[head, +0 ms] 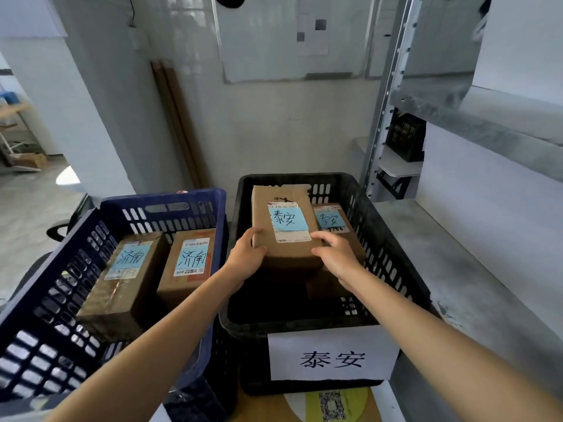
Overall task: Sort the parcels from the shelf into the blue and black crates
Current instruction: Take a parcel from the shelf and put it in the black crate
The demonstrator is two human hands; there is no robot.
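Head cam looks down on the black crate [393, 248], which has a white paper sign [332, 357] on its front reading 泰安. Both hands are clamped on one held parcel [283, 205] over the inside of that crate: the left hand [246, 257] grips its near left corner and the right hand [338, 257] its near right corner. The blue note on top says 泰安 in pen. A second parcel [332, 222] inside the crate carries the same 泰安 note. Right beside the black crate's left wall sits the blue crate [61, 269] with an outer parcel [122, 284] and an inner parcel [185, 269], both marked 济南. The inner one's printed label shows "8元".
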